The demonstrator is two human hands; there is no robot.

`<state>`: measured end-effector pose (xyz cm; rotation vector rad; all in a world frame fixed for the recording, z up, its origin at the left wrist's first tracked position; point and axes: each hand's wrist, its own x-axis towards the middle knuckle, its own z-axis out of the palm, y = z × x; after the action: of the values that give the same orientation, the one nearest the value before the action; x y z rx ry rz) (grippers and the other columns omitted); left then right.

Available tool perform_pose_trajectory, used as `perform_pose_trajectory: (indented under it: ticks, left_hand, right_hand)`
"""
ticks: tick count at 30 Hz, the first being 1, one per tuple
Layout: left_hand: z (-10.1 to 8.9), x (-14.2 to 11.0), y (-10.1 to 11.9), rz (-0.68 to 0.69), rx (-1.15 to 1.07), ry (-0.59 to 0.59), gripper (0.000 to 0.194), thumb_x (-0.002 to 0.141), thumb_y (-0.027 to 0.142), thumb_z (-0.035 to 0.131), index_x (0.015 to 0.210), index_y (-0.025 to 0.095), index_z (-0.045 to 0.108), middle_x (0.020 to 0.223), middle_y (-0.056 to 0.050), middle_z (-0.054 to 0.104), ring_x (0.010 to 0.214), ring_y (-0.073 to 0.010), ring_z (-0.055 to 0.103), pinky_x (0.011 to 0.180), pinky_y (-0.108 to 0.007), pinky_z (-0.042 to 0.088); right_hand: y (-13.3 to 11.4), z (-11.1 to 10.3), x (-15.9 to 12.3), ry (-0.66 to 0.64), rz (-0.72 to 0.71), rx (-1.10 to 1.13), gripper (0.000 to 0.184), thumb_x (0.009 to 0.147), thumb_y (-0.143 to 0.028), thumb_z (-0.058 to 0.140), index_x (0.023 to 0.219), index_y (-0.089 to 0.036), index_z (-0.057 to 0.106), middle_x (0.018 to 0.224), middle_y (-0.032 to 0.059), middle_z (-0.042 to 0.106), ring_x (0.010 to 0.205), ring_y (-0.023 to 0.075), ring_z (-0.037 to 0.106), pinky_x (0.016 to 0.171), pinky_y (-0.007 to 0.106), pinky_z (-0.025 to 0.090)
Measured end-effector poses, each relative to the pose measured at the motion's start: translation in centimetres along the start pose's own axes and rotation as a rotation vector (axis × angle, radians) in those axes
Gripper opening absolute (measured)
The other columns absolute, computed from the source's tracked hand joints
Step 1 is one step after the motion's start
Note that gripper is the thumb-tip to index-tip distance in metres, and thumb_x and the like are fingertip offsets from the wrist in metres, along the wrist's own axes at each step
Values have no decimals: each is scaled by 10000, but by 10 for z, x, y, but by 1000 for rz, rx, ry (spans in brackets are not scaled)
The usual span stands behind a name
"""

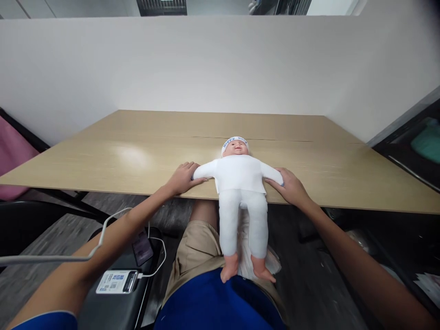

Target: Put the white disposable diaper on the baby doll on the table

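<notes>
A baby doll (240, 178) in a white top, white trousers and a white cap with blue lettering lies face up at the table's near edge. Its legs hang over that edge toward my lap, the bare feet pointing down. My left hand (185, 178) is closed around the end of one outstretched doll arm, thumb in front. Around the end of the other arm my right hand (288, 185) is wrapped in the same way. Both doll arms are spread wide, and the doll's own hands are hidden in my grip or the sleeves.
The wooden table (137, 137) reaches back to a white wall (220, 64). On a black seat to the left lie a white power bank (117, 282) with a cable and a dark phone-like object (142, 248). A pink item (13, 151) hangs at far left.
</notes>
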<state>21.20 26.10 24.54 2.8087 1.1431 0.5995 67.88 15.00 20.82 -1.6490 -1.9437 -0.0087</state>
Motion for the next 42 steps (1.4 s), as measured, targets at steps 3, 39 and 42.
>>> perform_pose_trajectory:
  ticks: [3,39,42]
  left_hand:
    - [4,9,-13,1,-45,4,640,1001,789,553,1195,192,675,1137,-159,735,1054,-356,678,947,-473,523]
    - [37,157,-153,-56,-76,161,734,893,801,709,1319,205,661,1322,-155,764,1209,-356,680,1091,-482,481]
    - [44,176,-170,-99,-58,231,770,898,832,684,1327,193,653,1327,-156,755,1188,-346,665,1072,-463,478]
  right_hand:
    - [4,10,17,-4,-9,17,526,1045,-712,548,1275,-247,633,1227,151,745,1130,382,706,971,506,567]
    - [78,72,191,105,-49,-11,455,940,-540,661,1269,-227,692,1212,188,755,1117,419,677,994,574,545]
    - [90,82,212,137,-36,-21,491,960,-591,656,1278,-216,676,1206,205,741,1127,426,663,1009,583,529]
